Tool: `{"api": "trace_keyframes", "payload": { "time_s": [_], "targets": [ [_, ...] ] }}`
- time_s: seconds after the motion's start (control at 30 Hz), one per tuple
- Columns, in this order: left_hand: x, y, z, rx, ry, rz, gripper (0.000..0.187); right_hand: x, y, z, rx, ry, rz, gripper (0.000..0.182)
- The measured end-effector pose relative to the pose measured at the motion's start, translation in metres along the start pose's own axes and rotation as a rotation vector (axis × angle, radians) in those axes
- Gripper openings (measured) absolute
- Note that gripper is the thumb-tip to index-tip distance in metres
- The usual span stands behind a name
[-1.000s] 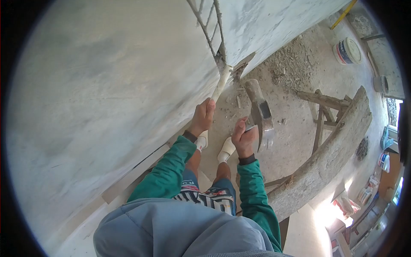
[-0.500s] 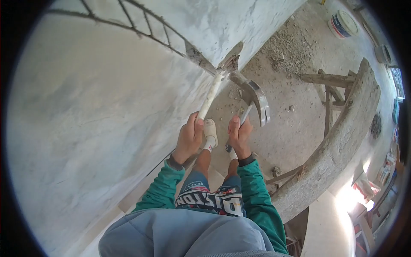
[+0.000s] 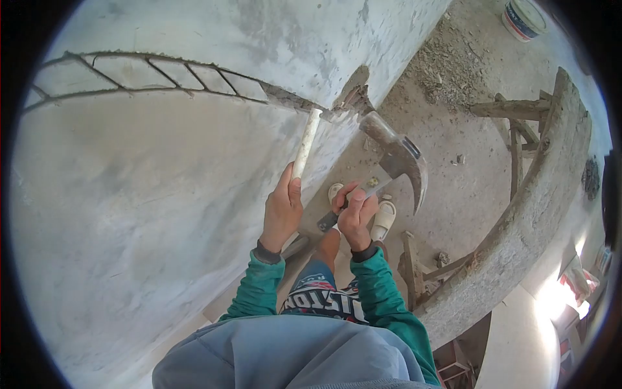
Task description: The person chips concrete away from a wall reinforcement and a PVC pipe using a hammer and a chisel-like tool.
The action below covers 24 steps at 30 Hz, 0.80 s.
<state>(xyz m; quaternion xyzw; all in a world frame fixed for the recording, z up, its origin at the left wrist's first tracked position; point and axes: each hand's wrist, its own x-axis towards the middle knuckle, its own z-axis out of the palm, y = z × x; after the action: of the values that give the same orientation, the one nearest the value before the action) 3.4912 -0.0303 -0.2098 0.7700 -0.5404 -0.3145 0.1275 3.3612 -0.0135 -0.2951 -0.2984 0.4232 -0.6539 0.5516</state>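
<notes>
My left hand (image 3: 282, 217) is closed round the lower part of a white, pipe-like rod (image 3: 306, 144). The rod's far end overlaps the chipped wall edge in this view. In my right hand (image 3: 357, 217) is a claw hammer (image 3: 403, 152), gripped by its handle, with its claw curving to the right. The hammer's striking face lies close to the broken corner (image 3: 356, 97) of the wall, right of the rod. A ladder-like pattern of grooves (image 3: 149, 71) runs along the pale wall (image 3: 142, 155) up to that corner.
On the right, a rough plank (image 3: 505, 240) rests on wooden supports (image 3: 515, 155). Rubble (image 3: 447, 71) covers part of the floor beyond the corner. A white bucket (image 3: 523, 21) stands at the far right. My slippered feet are below the hands.
The camera view has shifted. The hammer has turned and moved right, away from the rod, and the rod's far end has moved left. My right foot has moved out to the right.
</notes>
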Motion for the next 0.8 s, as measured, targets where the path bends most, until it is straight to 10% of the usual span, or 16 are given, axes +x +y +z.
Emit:
{"api": "trace_keyframes", "payload": {
  "time_s": [0.23,0.8],
  "targets": [
    [0.006,-0.018,0.003,-0.007,0.016,0.107,0.044,0.029,0.037,-0.019,-0.172,0.006,0.473,0.045],
    [-0.006,0.007,-0.012,-0.172,-0.087,0.000,0.060,0.002,0.015,0.008,0.038,0.018,0.223,0.046]
  ]
}}
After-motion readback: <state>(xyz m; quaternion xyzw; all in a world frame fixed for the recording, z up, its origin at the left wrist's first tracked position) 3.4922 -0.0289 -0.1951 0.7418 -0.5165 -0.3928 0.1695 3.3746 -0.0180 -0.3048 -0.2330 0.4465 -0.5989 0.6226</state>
